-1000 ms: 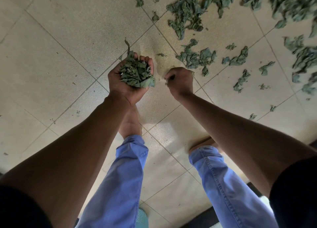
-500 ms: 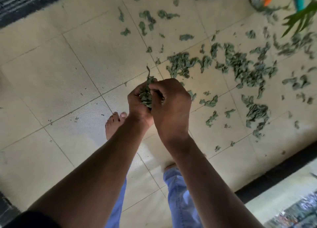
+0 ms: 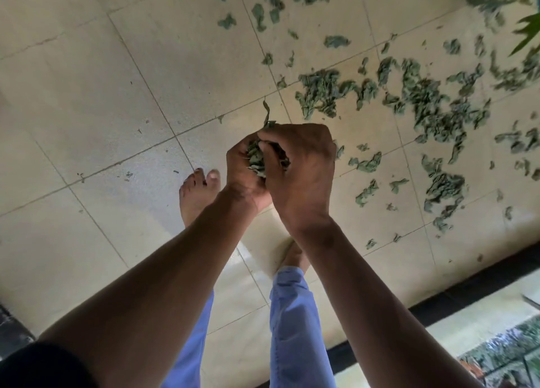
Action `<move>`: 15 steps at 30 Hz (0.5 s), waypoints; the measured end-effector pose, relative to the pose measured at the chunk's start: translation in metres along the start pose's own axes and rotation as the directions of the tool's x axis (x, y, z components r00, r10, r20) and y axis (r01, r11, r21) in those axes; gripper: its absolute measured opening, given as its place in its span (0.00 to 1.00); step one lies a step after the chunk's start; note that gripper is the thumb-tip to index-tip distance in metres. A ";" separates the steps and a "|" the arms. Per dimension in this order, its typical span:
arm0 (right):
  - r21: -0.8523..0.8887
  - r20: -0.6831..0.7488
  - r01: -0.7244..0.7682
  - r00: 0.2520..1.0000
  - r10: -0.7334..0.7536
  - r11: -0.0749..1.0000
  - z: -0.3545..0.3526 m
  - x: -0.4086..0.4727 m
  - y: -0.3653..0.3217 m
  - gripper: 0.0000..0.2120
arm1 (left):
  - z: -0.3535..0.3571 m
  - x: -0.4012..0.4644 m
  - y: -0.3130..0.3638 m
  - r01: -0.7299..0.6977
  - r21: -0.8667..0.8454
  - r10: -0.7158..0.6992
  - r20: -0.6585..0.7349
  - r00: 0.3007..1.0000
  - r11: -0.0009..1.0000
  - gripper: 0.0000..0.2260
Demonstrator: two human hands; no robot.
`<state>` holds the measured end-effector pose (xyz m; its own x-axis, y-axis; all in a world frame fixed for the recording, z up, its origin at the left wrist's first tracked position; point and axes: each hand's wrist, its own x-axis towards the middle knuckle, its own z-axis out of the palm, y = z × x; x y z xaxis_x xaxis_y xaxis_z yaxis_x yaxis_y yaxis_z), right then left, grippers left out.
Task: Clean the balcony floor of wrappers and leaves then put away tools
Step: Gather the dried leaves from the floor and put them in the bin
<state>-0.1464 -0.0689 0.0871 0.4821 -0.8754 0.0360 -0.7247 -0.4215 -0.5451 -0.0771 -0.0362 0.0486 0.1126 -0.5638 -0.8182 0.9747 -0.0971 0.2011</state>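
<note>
Right now my left hand [image 3: 245, 168] is cupped palm-up round a wad of dry leaves [image 3: 258, 158], and my right hand [image 3: 301, 168] is curled over the top of it, fingers pressing down so the bundle is clamped between the two. One long leaf [image 3: 266, 111] pokes up out of the far side of the grip, free of both hands. I judge that is the first thing to fall: any shift of the hands could shake it loose, along with crumbs from the open side facing me.

Below the hands, my bare foot [image 3: 198, 195] stands on the tiled floor [image 3: 102, 95], and a dropped piece would land just beside it, on tiles that carry only specks. Out toward the floor's far right corner, scattered leaves [image 3: 423, 107] lie in thick patches, so most of the job looks undone. No bin or bag shows anywhere, so I cannot tell where this handful goes; a long carry raises the chance of a spill. Squeezing harder may crumble the dry leaves into smaller bits.
</note>
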 end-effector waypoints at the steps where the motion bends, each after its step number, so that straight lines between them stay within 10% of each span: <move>1: 0.014 0.001 -0.006 1.000 0.006 1.000 0.002 -0.003 0.002 0.06 | -0.002 0.001 -0.001 0.009 -0.005 -0.009 -0.010 1.000 1.000 0.16; 15: 0.178 -0.036 -0.004 0.999 0.010 0.984 -0.015 -0.008 0.038 0.18 | 0.003 0.025 -0.007 0.108 -0.013 -0.107 0.048 0.993 0.994 0.13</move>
<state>-0.1856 -0.0815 0.0790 0.4567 -0.8876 0.0605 -0.6272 -0.3695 -0.6856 -0.0817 -0.0523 0.0287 -0.0018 -0.5885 -0.8085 0.9836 -0.1467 0.1045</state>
